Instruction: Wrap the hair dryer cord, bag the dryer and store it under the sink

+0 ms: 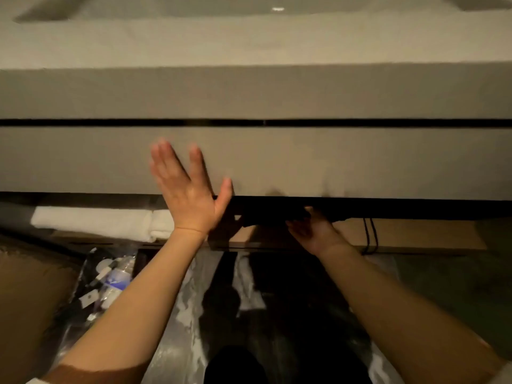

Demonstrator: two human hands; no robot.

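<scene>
- Two bare hands reach toward a grey vanity: the left hand (191, 194) is spread flat, fingers splayed, palm against the lower drawer front (332, 159), holding nothing.
- The right hand (313, 227) reaches under the bottom edge of that drawer front, fingers curled around a dark bag (274, 214) tucked in the shadow there; whether the hair dryer is inside cannot be told.
- Two drawer fronts show, one above the other, split by one dark gap (249, 122); the surface (249, 42) lies above them.
- One shelf (415, 236) runs under the drawers; the dark bag sits on or just over it.
- Two rolled white towels (94, 221) lie side by side on the shelf's left part.
- One thin black cord (370, 235) hangs down at the shelf's right part.
- One clear-lined bin (102, 281) with bottles and scraps stands on the floor at lower left.
</scene>
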